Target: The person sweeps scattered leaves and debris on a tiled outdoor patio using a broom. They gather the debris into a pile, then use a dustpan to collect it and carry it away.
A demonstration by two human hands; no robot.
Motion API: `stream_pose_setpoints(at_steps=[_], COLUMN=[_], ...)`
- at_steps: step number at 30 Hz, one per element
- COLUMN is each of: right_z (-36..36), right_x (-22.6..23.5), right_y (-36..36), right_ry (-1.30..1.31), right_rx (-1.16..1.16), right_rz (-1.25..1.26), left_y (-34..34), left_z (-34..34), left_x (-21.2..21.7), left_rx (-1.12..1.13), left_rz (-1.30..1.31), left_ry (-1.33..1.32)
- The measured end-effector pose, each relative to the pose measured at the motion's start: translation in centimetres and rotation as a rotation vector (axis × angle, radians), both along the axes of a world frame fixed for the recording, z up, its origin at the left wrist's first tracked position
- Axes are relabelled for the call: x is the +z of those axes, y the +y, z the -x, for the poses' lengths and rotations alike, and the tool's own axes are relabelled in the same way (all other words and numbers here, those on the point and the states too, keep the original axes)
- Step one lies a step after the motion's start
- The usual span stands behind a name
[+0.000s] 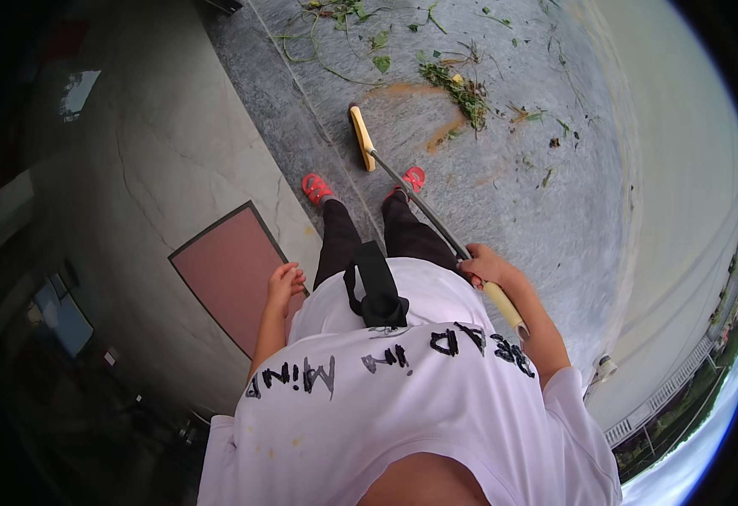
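Observation:
My right hand point(487, 266) is wrapped round the grey pole of a long-handled broom point(426, 207), just above its cream end grip. The broom slants down and away to the left. Its narrow yellow head point(361, 139) rests on the grey floor a little ahead of my feet; the bristles are hard to make out. Beside my left hip, my left hand point(284, 285) hangs with loosely bent fingers and holds nothing. A heap of green leaves and stems point(466, 97) lies to the right of the broom head, with brown dirt smears around it.
Pulled vines and leaves point(381, 59) are scattered farther ahead. A red-brown mat point(236, 278) with a dark border lies on the shiny tiled floor point(158, 169) at my left. A pale wall point(672, 169) rises at the right. My feet are in red sandals point(316, 188).

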State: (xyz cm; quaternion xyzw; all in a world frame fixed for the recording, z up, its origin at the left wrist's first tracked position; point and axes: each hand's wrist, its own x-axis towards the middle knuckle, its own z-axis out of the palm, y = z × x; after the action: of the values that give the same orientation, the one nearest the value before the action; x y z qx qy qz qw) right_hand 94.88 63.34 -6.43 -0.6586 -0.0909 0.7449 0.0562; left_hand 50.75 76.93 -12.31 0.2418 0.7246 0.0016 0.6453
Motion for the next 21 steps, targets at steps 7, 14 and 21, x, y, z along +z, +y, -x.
stream_pose_setpoints(at_steps=[7,14,21], right_z=[-5.5,-5.3,-1.3], right_x=[-0.9,-1.6,3.6], right_y=[-4.0,-7.4,-0.5], right_ry=[-0.082,-0.635,-0.339], right_rx=[-0.117,0.338,0.16], right_rz=[0.136,-0.058,-0.108], left_y=[0.9,0.6,-1.0], left_z=[-0.7,-3.0,-2.4], left_x=[0.5,0.5,0.2], left_rx=[-0.014,-0.026,-0.022], left_rz=[-0.044,-0.044,-0.027], left_ry=[-0.001,-0.028,-0.017])
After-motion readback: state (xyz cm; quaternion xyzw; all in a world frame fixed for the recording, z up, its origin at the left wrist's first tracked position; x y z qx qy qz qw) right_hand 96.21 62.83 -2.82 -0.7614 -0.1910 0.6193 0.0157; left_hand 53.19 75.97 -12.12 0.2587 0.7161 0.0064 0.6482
